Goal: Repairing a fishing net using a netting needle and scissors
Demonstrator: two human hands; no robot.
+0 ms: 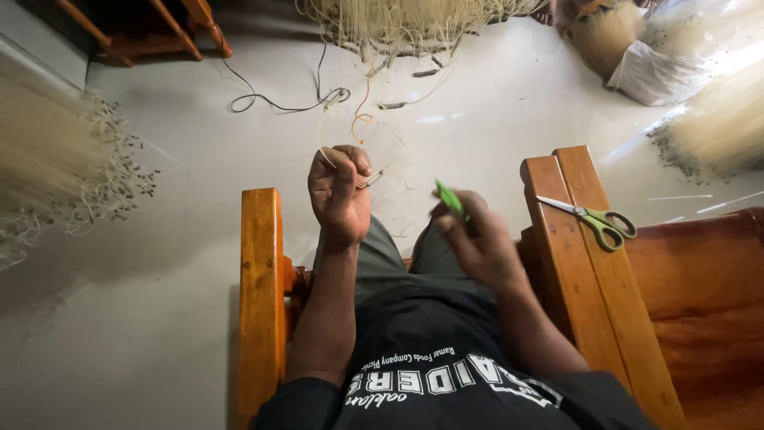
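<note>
Your left hand (341, 191) is closed in a fist around a pale thin strand (326, 151), raised above your knees so its loop hangs clear; your right hand (477, 239), blurred, pinches a small green tool (450, 199) just beside it; the scissors (593, 216) lie on the wooden armrest (573, 263), near that hand

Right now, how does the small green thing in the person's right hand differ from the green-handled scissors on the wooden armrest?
The small green tool is gripped in the right hand, lifted over the lap and blurred; the green-handled steel scissors lie untouched and flat on the orange wooden armrest. The tool shows only a short green tip, while the scissors show whole, blades shut. Both are bright green in part.
</note>
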